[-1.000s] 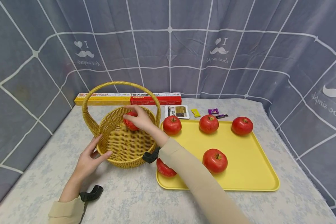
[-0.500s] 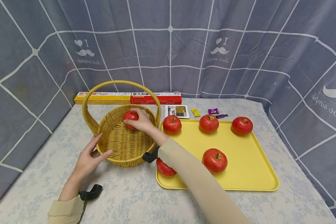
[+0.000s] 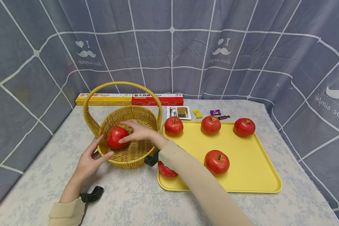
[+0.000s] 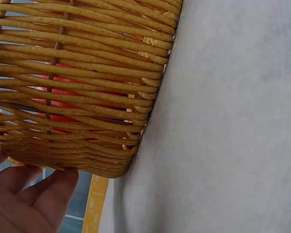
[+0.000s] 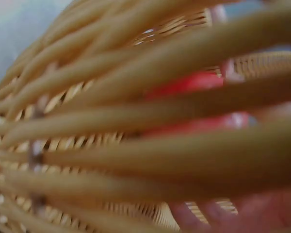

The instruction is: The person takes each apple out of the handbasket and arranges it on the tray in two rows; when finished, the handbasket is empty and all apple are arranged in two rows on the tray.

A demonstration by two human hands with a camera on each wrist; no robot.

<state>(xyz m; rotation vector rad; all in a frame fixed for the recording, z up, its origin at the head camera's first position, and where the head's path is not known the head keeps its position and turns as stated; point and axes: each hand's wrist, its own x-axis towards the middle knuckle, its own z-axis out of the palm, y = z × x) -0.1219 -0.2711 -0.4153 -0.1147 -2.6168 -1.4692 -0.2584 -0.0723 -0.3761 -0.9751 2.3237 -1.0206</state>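
A red apple [image 3: 115, 137] sits at the left inside the yellow wicker basket [image 3: 132, 163] in the head view. My right hand [image 3: 138, 131] reaches over the basket's right rim and holds this apple, thumb on its near side and fingers on its far side. My left hand [image 3: 87, 161] presses against the basket's outer left wall, fingers near the handle's foot, thumb by the rim. In the left wrist view its fingers [image 4: 56, 194] touch the wicker. Through the weave in the right wrist view, the apple [image 5: 184, 87] shows blurred.
A yellow tray [image 3: 248, 163] with several red apples [image 3: 217, 162] lies at the right; my right sleeve partly hides one. Two pasta boxes [image 3: 157, 99] lie behind the basket. A white packet [image 3: 178, 113] and small wrapped candies [image 3: 215, 112] lie behind the tray.
My right hand has moved the apple from the back of the basket to its left side, toward the left hand. The left hand and the basket have stayed in place.
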